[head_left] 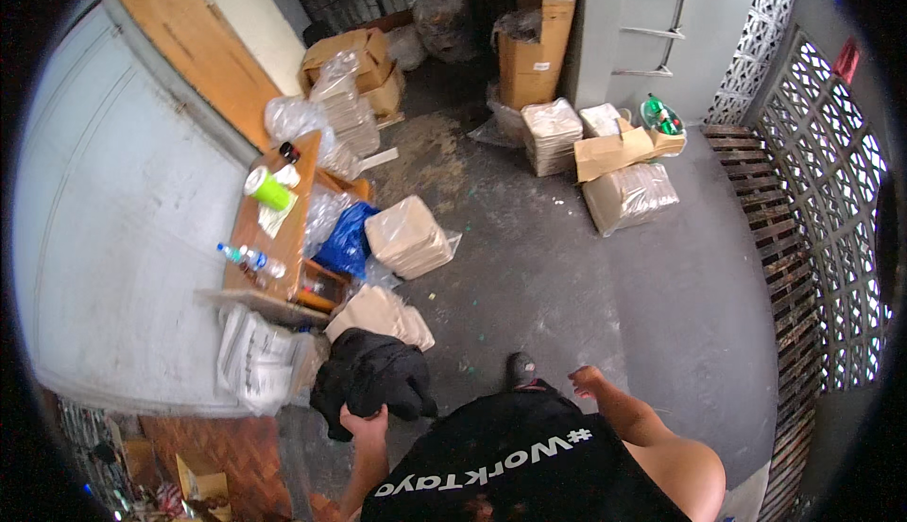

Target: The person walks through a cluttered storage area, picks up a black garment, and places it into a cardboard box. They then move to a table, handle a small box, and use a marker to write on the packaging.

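Observation:
My left hand (365,422) grips the lower edge of a bundle of black cloth (370,371), perhaps a jacket or a soft bag; its exact kind does not show. The bundle is crumpled and hangs in front of a pile of flat brown paper packs (387,317), covering part of it. My right hand (588,381) is out to the right over the grey floor, away from any object. It holds nothing, and its fingers are loosely bent and apart. One dark shoe (521,369) shows between my arms.
A wooden table (267,262) on the left bears a green-and-white container and bottles. Beside it lie a blue plastic bag (348,239) and a wrapped brown stack (410,238). More wrapped stacks (631,198) and a tall carton (534,54) stand farther off. Slatted wood (779,267) runs along the right.

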Demonstrator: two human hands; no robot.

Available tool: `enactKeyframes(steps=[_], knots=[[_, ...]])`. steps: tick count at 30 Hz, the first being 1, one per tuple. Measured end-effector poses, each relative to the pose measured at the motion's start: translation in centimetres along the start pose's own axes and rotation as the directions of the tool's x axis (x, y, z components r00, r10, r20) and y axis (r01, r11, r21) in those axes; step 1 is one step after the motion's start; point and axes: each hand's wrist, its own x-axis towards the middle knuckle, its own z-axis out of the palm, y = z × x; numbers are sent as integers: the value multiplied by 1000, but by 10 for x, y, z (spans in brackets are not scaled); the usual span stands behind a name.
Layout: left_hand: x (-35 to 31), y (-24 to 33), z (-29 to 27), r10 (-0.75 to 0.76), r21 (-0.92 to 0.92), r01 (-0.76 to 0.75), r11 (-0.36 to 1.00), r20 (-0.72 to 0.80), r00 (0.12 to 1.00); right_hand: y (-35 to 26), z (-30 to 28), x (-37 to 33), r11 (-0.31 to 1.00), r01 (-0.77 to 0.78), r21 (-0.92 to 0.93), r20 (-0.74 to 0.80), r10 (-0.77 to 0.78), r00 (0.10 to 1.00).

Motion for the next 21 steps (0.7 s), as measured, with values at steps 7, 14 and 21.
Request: enactKeyframes(steps=[7,14,21], knots=[[13,-79,199,-160,9,161,987,-89,983,-94,-147,-20,848,-59,527,-122,144,982],[47,-133,391,-255,60,249,967,332,908,-108,-164,99,943,-24,331,-50,43,998],[107,-203,651,-363,135,357,924,596,716,-200,-253,83,993,119,-22,-63,-120,991]])
